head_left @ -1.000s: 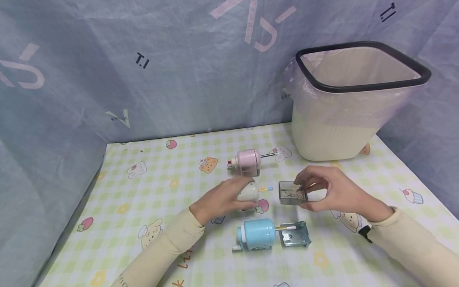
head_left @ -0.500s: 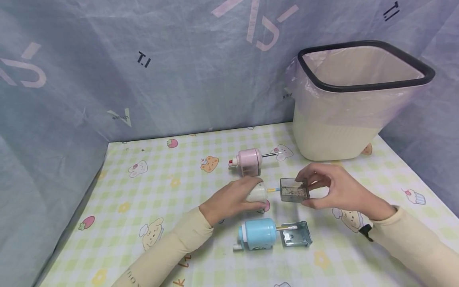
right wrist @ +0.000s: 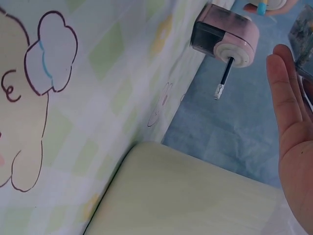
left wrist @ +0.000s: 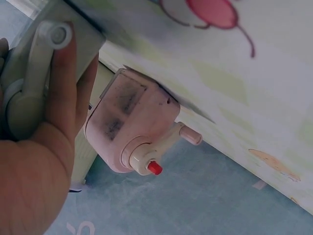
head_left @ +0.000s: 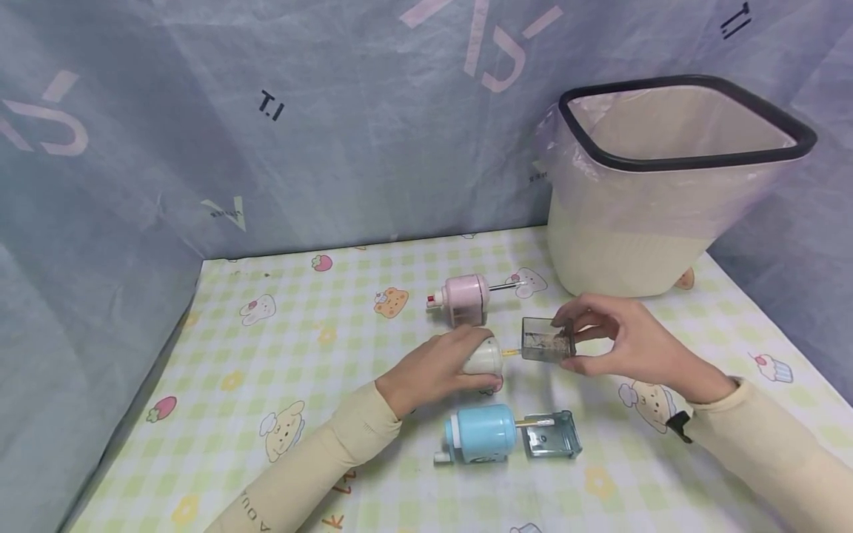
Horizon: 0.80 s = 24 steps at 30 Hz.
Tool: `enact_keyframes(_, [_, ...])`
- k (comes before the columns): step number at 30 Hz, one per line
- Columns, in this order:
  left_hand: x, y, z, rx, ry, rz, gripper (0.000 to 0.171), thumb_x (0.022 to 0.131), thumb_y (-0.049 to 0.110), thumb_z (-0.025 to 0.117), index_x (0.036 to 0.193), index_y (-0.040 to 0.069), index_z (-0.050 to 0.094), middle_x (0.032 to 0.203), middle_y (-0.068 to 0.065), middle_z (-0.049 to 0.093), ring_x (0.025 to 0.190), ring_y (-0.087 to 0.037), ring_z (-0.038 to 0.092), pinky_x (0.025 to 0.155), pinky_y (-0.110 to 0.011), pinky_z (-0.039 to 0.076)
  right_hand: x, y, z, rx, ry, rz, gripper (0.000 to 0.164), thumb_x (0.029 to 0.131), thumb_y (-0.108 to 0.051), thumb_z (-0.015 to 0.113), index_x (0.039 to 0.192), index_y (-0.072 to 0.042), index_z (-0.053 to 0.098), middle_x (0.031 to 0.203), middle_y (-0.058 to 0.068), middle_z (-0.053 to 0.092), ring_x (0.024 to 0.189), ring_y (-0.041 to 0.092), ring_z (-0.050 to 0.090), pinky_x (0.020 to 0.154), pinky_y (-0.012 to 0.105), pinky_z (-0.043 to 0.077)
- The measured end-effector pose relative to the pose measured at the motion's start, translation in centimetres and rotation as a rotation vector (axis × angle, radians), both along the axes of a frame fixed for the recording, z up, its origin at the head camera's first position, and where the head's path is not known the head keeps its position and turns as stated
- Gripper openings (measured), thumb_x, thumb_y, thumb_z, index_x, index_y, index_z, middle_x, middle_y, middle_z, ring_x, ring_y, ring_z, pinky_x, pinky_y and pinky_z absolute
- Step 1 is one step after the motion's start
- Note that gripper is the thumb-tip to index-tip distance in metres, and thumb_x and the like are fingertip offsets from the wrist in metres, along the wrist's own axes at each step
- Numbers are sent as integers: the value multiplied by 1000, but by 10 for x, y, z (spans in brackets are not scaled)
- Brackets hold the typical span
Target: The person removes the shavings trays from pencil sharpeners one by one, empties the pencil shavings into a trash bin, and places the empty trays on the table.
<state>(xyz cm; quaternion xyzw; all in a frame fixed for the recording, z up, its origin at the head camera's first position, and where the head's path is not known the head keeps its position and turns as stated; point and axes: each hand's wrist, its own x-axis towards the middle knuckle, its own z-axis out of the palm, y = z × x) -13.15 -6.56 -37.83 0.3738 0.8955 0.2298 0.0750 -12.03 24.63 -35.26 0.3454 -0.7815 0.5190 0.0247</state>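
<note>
Working before a blue-grey backdrop (head_left: pixel 373 118), over a green-checked tablecloth (head_left: pixel 226 437), to the near side of a tall, black-rimmed bin (head_left: pixel 613 252). Grasping a white sharpener (head_left: pixel 486 359) in the left hand (head_left: pixel 440 366), between a pink sharpener (head_left: pixel 464 296) on the far side and a blue sharpener (head_left: pixel 489 433) on the near side, the latter just beside a blue-tinted tray (head_left: pixel 553 438). Pinching a smoky tray (head_left: pixel 540 332) between thumb and fingers of the right hand (head_left: pixel 616 340), near the outer end of a yellow pencil (head_left: pixel 510 352) and partly filled with shavings (head_left: pixel 549 343). Best managed, by judgement, by bracing the white sharpener firmly, holding the smoky tray level with a light, even pinch, and steering wide of the yellow pencil, so as not to jolt loose any shavings. Covered largely by the left hand in the head view: much of the white sharpener. Cropped to a corner in the right wrist view: the smoky tray. Unable to tell contact from gap between white sharpener and tablecloth, or between yellow pencil and smoky tray. Hard to judge, through tinted walls, the exact depth of shavings.
</note>
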Motion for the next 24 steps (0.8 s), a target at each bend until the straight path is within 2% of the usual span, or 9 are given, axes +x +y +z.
enact_keyframes(9, [-1,0,-2,-5,17,-5,64,99,49,76,146,10,56,135,-7,62,108,-15,63,91,-35,56,-4,3,4,-11,-11,-54,48,73,18,87,115,3,69,112,3,71,94,15,74,85,28,61])
enact_keyframes(12, [0,1,-2,-1,16,-5,62,98,48,77,144,11,57,130,-5,62,99,-13,61,85,-33,55,-6,5,9,1,2,-83,50,74,17,88,117,0,70,113,3,71,95,15,74,85,26,60])
enact_keyframes(17, [0,1,-1,2,14,-4,62,98,48,77,144,12,57,128,-3,62,96,-13,59,84,-32,54,-11,7,19,54,57,-172,51,74,13,91,118,-2,71,111,5,72,96,11,73,87,19,56])
enact_keyframes(21, [1,1,-1,2,15,-5,62,98,49,77,144,12,57,127,-3,61,96,-12,58,83,-30,53,-15,6,24,77,91,-183,50,73,10,93,117,-3,73,109,10,71,97,11,71,89,19,55])
enact_keyframes(24, [1,0,-2,7,14,-7,60,98,48,78,142,13,58,122,-1,60,92,-12,57,80,-28,51,-17,7,24,96,119,-189,49,72,8,94,114,-6,73,107,7,70,96,10,69,87,18,55])
